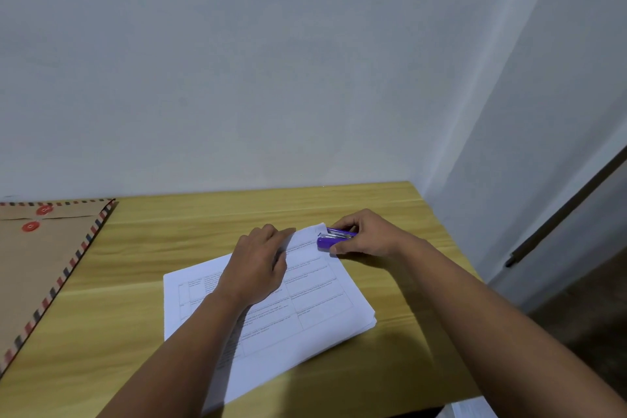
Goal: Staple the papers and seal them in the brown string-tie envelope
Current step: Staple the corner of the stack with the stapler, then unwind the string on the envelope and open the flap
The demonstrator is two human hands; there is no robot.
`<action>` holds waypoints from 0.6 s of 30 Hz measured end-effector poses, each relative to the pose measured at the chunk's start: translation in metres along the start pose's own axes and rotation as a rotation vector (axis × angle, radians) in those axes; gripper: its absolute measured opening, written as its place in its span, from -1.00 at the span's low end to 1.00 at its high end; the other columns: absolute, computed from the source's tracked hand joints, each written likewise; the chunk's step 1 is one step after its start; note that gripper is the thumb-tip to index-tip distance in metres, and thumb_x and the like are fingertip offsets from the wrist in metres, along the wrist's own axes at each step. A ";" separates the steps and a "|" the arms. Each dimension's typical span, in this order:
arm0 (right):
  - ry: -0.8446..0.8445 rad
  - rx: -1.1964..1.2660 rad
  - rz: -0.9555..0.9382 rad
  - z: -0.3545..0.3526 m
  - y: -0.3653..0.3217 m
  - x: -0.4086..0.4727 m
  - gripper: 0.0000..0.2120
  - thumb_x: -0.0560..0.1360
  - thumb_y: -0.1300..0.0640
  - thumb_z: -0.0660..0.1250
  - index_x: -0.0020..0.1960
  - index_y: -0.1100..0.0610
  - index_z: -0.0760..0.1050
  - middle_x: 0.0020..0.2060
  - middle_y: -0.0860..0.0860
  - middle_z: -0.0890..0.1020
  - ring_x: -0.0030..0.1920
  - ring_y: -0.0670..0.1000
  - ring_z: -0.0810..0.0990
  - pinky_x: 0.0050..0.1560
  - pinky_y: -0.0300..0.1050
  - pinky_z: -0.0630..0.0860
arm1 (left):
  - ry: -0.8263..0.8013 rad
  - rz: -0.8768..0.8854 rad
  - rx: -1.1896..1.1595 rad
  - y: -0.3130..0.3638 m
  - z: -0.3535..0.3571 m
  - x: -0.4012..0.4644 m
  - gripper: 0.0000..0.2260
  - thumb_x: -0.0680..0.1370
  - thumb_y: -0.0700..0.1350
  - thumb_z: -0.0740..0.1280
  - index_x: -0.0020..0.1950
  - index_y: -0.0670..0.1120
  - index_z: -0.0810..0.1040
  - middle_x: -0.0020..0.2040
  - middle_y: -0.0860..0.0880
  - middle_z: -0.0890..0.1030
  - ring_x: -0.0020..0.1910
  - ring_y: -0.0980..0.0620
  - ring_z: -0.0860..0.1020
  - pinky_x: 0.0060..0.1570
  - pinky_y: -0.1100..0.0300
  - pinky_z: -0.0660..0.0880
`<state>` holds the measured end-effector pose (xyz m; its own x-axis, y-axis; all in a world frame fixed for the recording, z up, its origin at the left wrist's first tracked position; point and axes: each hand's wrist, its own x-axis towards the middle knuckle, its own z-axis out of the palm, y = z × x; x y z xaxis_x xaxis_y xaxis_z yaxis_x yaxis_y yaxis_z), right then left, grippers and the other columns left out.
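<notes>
I see right hand (pixel 364 234) gripping purple stapler (pixel 334 238) on papers (pixel 288 326) top corner, frame centre; left hand (pixel 259 265) flat, pressing the sheets. Envelope (pixel 40 268) far left. Risk: stack shifts w/ weak press, staple prob. misses lower sheets.

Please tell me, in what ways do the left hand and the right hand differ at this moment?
The left hand lies flat on the papers, pressing them down; the right hand is curled round the purple stapler. The left hand is over the sheet's middle, the right hand at its far corner. Both work on the same stack on the wooden table.
</notes>
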<state>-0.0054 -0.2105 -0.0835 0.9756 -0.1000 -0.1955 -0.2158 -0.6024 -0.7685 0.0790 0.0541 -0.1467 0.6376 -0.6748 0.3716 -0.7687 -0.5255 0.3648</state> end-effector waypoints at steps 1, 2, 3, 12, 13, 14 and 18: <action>0.032 0.004 0.024 -0.003 0.002 -0.004 -0.72 0.37 0.08 0.66 0.06 0.04 0.75 -0.08 -0.03 0.78 -0.12 -0.11 0.68 -0.04 -0.18 0.58 | 0.000 0.002 0.000 -0.001 0.001 0.000 -0.55 0.52 -0.12 0.28 0.42 0.05 0.48 -0.05 0.08 0.45 -0.10 -0.01 0.44 -0.10 0.00 0.44; 0.072 0.019 0.049 -0.007 0.005 -0.009 -0.73 0.37 0.11 0.66 0.05 0.06 0.75 -0.08 0.03 0.78 -0.14 -0.10 0.68 -0.04 -0.14 0.57 | 0.001 0.007 -0.006 -0.002 0.001 0.000 -0.54 0.51 -0.13 0.27 0.42 0.05 0.48 -0.04 0.07 0.45 -0.10 -0.01 0.44 -0.10 0.00 0.44; 0.108 0.029 0.081 -0.011 0.008 -0.014 -0.75 0.36 0.13 0.67 0.02 0.08 0.76 -0.09 0.07 0.77 -0.16 -0.08 0.67 -0.05 -0.11 0.56 | -0.001 0.012 -0.012 -0.003 0.002 0.001 -0.54 0.51 -0.13 0.27 0.42 0.06 0.48 -0.02 0.07 0.46 -0.10 -0.02 0.43 -0.09 0.01 0.43; 0.219 -0.384 0.280 -0.028 0.032 -0.075 -0.65 0.33 -0.14 0.63 0.00 -0.02 0.64 -0.16 -0.09 0.66 -0.10 0.00 0.64 -0.16 -0.13 0.52 | -0.163 0.231 0.211 0.031 0.013 0.031 -0.52 0.47 -0.01 0.12 0.38 0.03 0.48 0.08 0.00 0.48 -0.02 -0.09 0.43 -0.05 0.02 0.36; 0.228 -0.402 0.292 -0.025 0.032 -0.077 -0.60 0.31 -0.16 0.63 0.03 0.01 0.64 -0.12 -0.06 0.67 -0.07 0.02 0.65 -0.11 -0.08 0.56 | -0.177 0.235 0.238 0.034 0.012 0.032 -0.52 0.48 -0.01 0.11 0.39 0.04 0.46 0.11 0.00 0.48 0.00 -0.10 0.43 -0.03 0.02 0.36; 0.243 -0.410 0.304 -0.023 0.029 -0.079 -0.51 0.29 -0.17 0.63 0.12 0.04 0.65 -0.04 -0.03 0.69 -0.01 0.04 0.66 -0.03 -0.04 0.60 | -0.185 0.214 0.258 0.036 0.010 0.032 -0.52 0.48 -0.01 0.11 0.40 0.06 0.43 0.14 -0.01 0.48 0.04 -0.11 0.43 0.00 0.01 0.36; 0.407 -0.443 0.267 -0.010 -0.002 -0.063 -0.34 0.38 -0.11 0.58 0.44 0.00 0.53 0.30 0.09 0.54 0.30 0.16 0.56 0.23 0.05 0.55 | -0.100 0.027 0.223 0.020 -0.026 0.012 -0.49 0.49 0.03 0.17 0.46 0.10 0.42 0.28 0.01 0.50 0.19 -0.10 0.45 0.14 -0.06 0.39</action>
<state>-0.0664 -0.2113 -0.0635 0.8471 -0.5305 -0.0318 -0.5003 -0.7758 -0.3845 0.0722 0.0489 -0.1126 0.6172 -0.7321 0.2883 -0.7845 -0.6005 0.1546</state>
